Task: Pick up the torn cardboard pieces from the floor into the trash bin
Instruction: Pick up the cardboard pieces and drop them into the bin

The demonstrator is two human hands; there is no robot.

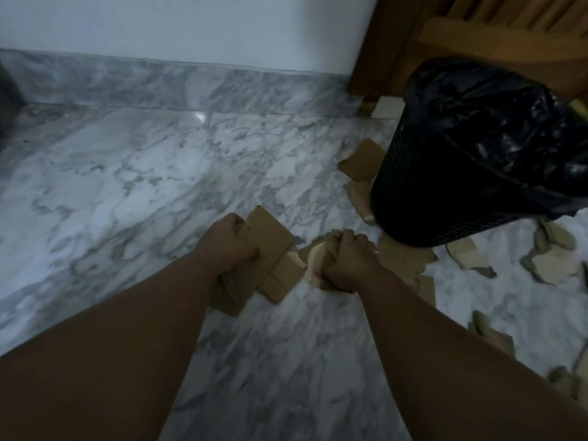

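My left hand grips a stack of brown cardboard pieces low over the marble floor, fingers curled round their left edge. Just to the right, my right hand grips a crumpled bunch of torn cardboard. The black mesh trash bin with a black bag liner stands to the upper right of both hands. More torn pieces lie on the floor: one to the left of the bin, one at its base, and several to the right.
A grey marble skirting and white wall run along the far side. Wooden furniture stands behind the bin at the top right. Further cardboard scraps lie near the right edge.
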